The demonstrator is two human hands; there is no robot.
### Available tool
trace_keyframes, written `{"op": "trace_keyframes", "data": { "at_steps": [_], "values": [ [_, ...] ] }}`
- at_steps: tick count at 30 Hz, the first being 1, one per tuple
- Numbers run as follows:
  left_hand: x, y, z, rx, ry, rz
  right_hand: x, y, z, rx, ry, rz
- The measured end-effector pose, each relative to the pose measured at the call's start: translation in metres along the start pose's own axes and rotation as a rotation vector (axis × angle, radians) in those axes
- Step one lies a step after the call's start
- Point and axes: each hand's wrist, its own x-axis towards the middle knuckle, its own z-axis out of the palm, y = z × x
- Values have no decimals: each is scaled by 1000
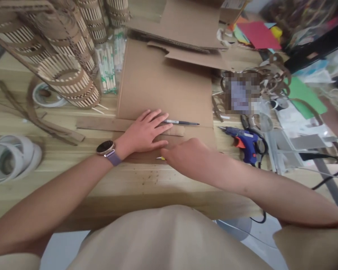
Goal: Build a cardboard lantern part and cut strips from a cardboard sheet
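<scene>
My left hand lies flat with fingers stretched out, pressing on a cardboard strip at the near edge of a large cardboard sheet. A pen rests on the sheet just past my fingertips. My right hand is closed, knuckles up, right beside the left hand on the cardboard. A small yellow tip sticks out from under it; the tool itself is hidden.
A blue glue gun lies right of the sheet, with cables behind it. Bamboo-and-cardboard cylinders stand at the back left. Tape rolls sit at the left edge. Coloured paper and cardboard scraps clutter the back right.
</scene>
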Motion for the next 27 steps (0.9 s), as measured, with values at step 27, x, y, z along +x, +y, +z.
{"op": "trace_keyframes", "data": {
  "at_steps": [27],
  "values": [
    [-1, -2, 1, 4, -38, 11, 1, -15, 6, -112, -58, 47]
  ]
}}
